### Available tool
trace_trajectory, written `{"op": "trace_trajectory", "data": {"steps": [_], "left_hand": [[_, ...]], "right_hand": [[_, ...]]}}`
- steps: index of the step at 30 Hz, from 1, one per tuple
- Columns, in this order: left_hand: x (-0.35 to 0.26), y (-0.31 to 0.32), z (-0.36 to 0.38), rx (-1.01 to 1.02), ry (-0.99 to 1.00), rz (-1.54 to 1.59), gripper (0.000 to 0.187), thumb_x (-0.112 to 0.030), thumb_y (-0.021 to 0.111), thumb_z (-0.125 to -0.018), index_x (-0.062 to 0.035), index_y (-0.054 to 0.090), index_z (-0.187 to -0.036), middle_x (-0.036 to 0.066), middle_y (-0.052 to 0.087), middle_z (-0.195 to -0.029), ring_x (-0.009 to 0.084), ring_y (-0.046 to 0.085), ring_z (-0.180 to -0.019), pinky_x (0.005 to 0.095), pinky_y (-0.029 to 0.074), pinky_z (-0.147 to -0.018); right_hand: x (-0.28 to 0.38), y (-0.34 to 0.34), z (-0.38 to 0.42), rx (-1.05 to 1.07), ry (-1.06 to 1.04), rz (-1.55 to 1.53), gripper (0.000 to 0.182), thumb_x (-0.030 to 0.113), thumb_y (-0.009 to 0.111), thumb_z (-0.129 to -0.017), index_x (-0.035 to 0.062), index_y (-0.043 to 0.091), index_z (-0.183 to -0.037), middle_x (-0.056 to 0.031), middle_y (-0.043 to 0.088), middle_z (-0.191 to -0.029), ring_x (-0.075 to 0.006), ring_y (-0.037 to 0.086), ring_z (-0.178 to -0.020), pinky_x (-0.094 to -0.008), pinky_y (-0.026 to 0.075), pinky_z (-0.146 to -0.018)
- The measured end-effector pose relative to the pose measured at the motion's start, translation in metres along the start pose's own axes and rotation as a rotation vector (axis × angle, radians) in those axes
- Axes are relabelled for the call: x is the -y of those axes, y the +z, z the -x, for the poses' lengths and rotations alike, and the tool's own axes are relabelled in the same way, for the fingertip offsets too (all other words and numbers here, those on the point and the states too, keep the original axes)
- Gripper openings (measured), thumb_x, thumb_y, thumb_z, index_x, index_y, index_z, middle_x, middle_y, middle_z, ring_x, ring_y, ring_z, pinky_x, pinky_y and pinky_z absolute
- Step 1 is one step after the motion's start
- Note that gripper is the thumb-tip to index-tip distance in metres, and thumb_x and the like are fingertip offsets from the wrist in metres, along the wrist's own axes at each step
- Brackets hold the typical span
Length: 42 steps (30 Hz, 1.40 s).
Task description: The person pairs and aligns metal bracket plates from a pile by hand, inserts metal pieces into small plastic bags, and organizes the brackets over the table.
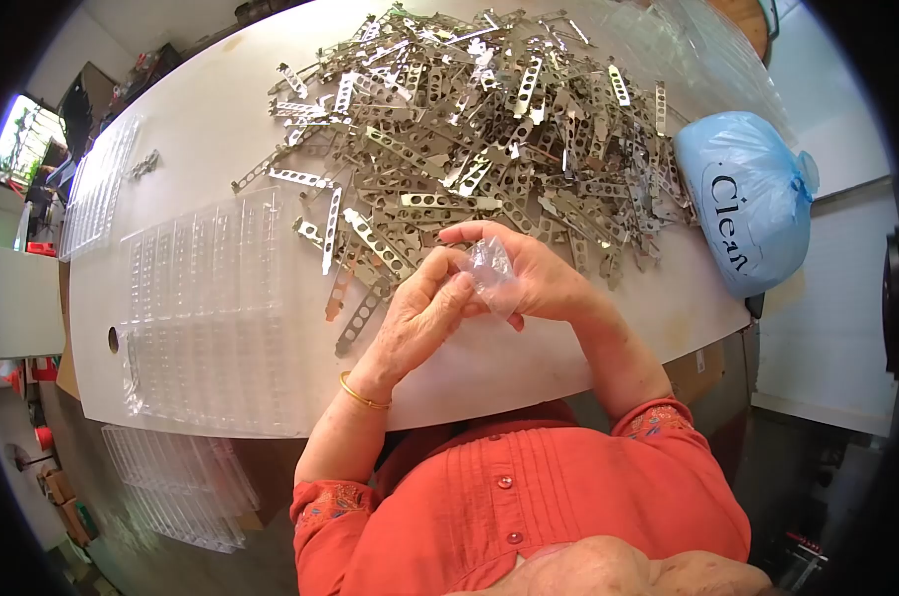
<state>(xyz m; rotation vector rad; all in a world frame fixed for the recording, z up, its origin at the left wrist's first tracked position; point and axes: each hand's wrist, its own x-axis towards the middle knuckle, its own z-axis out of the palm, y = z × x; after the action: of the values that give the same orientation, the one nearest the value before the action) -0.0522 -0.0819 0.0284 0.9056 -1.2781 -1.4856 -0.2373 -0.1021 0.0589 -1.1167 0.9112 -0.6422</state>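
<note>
A small clear plastic bag [491, 270] is between my two hands, at the near edge of a big pile of metal brackets [489, 129]. My left hand [424, 303] pinches the bag's left side between thumb and fingers. On the other side, my right hand [541, 278] is closed around the bag, its index finger stretched over the top. Several flat brackets with round holes lie just beyond and to the left of my hands, one of them a long strip [358, 320] near my left wrist.
Clear plastic trays [206, 308] lie on the white table [449, 382] at the left, with more trays [176, 482] stacked below its edge. A blue bag [747, 199] marked "Clean" sits at the right. Clear plastic sheeting [712, 60] lies at the back right.
</note>
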Motion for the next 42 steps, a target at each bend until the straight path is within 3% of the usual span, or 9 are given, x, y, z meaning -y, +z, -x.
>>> {"op": "trace_trajectory", "data": {"steps": [2,5,7,8,18,24,30,35,42], "left_hand": [[-0.001,-0.016,-0.002,0.172,-0.228,0.034,0.018,-0.023,0.05,-0.106,-0.006,0.054,-0.105,-0.003,0.053,-0.078,0.0036,0.043,-0.056,0.0197,0.034,-0.048],[0.001,-0.02,-0.002,0.142,-0.206,-0.017,0.018,-0.024,0.05,-0.106,-0.0066,0.054,-0.103,-0.003,0.052,-0.079,0.0038,0.044,-0.056,0.019,0.034,-0.047],[0.0,-0.021,-0.002,0.143,-0.205,-0.025,0.017,-0.023,0.051,-0.105,-0.0064,0.054,-0.102,-0.002,0.052,-0.079,0.0039,0.043,-0.057,0.0193,0.033,-0.047],[0.0,-0.021,-0.002,0.154,-0.203,-0.027,0.017,-0.023,0.051,-0.105,-0.0062,0.054,-0.101,-0.002,0.051,-0.079,0.0039,0.043,-0.057,0.0195,0.033,-0.047],[-0.016,-0.014,-0.004,0.137,-0.339,0.082,0.017,-0.009,0.044,-0.093,-0.0027,0.049,-0.108,0.0,0.05,-0.076,0.0063,0.044,-0.059,0.0231,0.037,-0.051],[-0.01,-0.019,-0.002,0.167,-0.339,0.105,0.022,-0.004,0.041,-0.09,-0.005,0.045,-0.112,0.003,0.05,-0.087,0.0062,0.039,-0.057,0.0216,0.035,-0.05],[-0.012,-0.02,-0.001,0.207,-0.373,0.119,0.014,-0.012,0.047,-0.095,-0.0069,0.044,-0.107,0.001,0.05,-0.086,0.0055,0.042,-0.059,0.0215,0.034,-0.049],[-0.009,-0.014,-0.001,0.167,-0.188,-0.047,0.021,-0.029,0.052,-0.105,-0.0094,0.046,-0.106,-0.002,0.052,-0.083,0.0019,0.044,-0.062,0.0171,0.033,-0.049],[-0.004,-0.02,-0.002,0.146,-0.212,0.039,0.011,-0.02,0.05,-0.106,-0.0088,0.05,-0.103,-0.004,0.052,-0.077,0.0016,0.042,-0.056,0.017,0.033,-0.047]], "right_hand": [[-0.002,-0.002,0.001,-0.001,0.008,0.11,0.068,0.005,0.077,-0.078,0.0051,0.049,-0.14,-0.0014,0.066,-0.102,-0.0061,0.062,-0.076,-0.0221,0.05,-0.054],[-0.012,-0.007,-0.003,-0.025,-0.245,0.104,0.053,0.015,0.07,-0.091,0.0031,0.049,-0.138,-0.0019,0.065,-0.103,-0.0065,0.062,-0.083,-0.0231,0.052,-0.064],[-0.003,-0.008,0.004,-0.149,-0.336,0.094,0.046,0.032,0.068,-0.097,0.0038,0.057,-0.131,-0.0013,0.065,-0.107,-0.006,0.061,-0.092,-0.0217,0.05,-0.069],[-0.008,-0.005,0.002,-0.248,-0.341,0.057,0.045,0.044,0.063,-0.098,0.0053,0.063,-0.12,-0.0001,0.064,-0.103,-0.0037,0.059,-0.086,-0.0192,0.047,-0.065],[-0.017,-0.002,-0.005,-0.329,-0.444,0.077,0.029,0.035,0.067,-0.098,0.0073,0.065,-0.107,0.005,0.061,-0.079,-0.0011,0.051,-0.061,-0.017,0.038,-0.05],[-0.014,-0.007,-0.004,-0.181,-0.184,0.009,0.029,0.026,0.078,-0.089,0.007,0.062,-0.104,0.0018,0.064,-0.078,-0.0027,0.052,-0.056,-0.0189,0.039,-0.047],[-0.006,-0.002,-0.002,-0.013,-0.029,0.04,0.031,0.021,0.081,-0.086,0.0061,0.059,-0.101,-0.0005,0.064,-0.074,-0.005,0.052,-0.05,-0.0213,0.037,-0.04],[-0.005,-0.001,-0.001,0.01,0.043,0.082,0.034,0.02,0.082,-0.085,0.0052,0.058,-0.103,-0.002,0.062,-0.073,-0.0071,0.053,-0.049,-0.0227,0.038,-0.04],[-0.006,-0.017,0.0,0.079,-0.126,0.344,0.032,0.016,0.077,-0.088,0.0039,0.058,-0.11,-0.0053,0.065,-0.084,-0.012,0.063,-0.06,-0.0259,0.049,-0.049]]}}
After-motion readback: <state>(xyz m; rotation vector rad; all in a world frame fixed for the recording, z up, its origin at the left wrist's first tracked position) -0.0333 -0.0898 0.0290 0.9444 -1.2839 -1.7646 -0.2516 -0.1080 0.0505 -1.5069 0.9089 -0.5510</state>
